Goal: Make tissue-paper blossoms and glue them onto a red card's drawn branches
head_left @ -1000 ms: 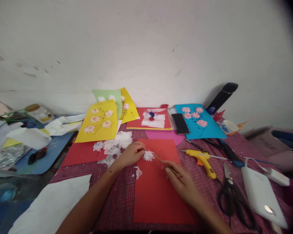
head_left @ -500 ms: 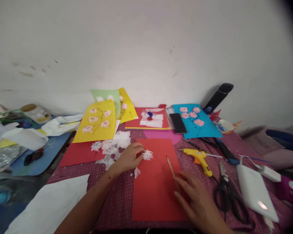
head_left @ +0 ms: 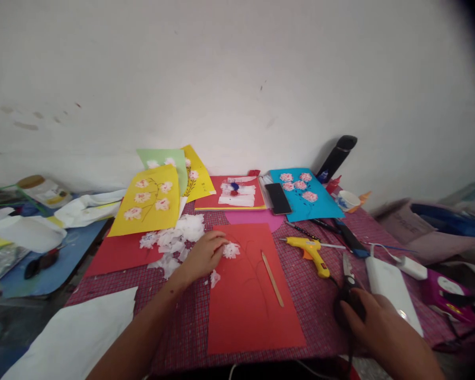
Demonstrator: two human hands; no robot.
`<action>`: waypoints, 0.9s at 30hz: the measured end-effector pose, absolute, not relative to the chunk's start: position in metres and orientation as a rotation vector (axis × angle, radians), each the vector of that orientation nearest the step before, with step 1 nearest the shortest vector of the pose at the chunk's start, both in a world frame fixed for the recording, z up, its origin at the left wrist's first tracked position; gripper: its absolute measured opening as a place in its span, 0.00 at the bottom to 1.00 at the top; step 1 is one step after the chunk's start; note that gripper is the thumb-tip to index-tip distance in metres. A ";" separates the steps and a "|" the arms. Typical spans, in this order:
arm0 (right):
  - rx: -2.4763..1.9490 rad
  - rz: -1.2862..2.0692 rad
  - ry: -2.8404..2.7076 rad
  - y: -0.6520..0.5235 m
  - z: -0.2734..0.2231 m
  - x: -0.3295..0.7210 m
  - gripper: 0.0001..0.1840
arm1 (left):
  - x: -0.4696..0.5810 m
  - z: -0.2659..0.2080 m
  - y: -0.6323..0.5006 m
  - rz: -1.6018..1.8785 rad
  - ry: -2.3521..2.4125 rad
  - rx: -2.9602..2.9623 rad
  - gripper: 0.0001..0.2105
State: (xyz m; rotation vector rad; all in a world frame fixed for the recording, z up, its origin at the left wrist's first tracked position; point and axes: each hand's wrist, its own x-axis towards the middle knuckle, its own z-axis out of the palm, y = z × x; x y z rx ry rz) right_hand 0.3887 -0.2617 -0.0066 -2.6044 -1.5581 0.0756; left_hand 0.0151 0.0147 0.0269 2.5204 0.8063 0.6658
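Note:
A red sheet of paper [head_left: 245, 316] with a thin branch sketched on it lies before me. My left hand [head_left: 206, 256] is at its upper left edge, fingertips closed on a white paper flower [head_left: 231, 250]. A smaller paper piece [head_left: 215, 278] sits on the sheet's left edge, below that hand. A wooden pencil [head_left: 272, 279] rests on the right part of the sheet, apart from both hands. To the right, my right hand [head_left: 374, 322] is closed over the black handles of the scissors [head_left: 349, 287], whose blades point away from me. The hand hides part of the handles.
Crumpled white paper pieces [head_left: 178, 237] lie left of the sheet. A yellow glue gun [head_left: 311, 252], a white power bank [head_left: 393, 287] and a phone [head_left: 278, 198] are on the right. Yellow [head_left: 150, 200] and blue flower cards [head_left: 309, 203] stand along the back.
My right hand has let go of the pencil, leaving it on the red sheet, and moved right onto the scissors. My left hand stays at the paper flower. The view has shifted slightly.

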 end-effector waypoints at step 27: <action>-2.973 0.137 -1.454 -0.248 0.043 0.358 0.24 | 0.014 0.012 0.030 0.633 0.714 2.625 0.12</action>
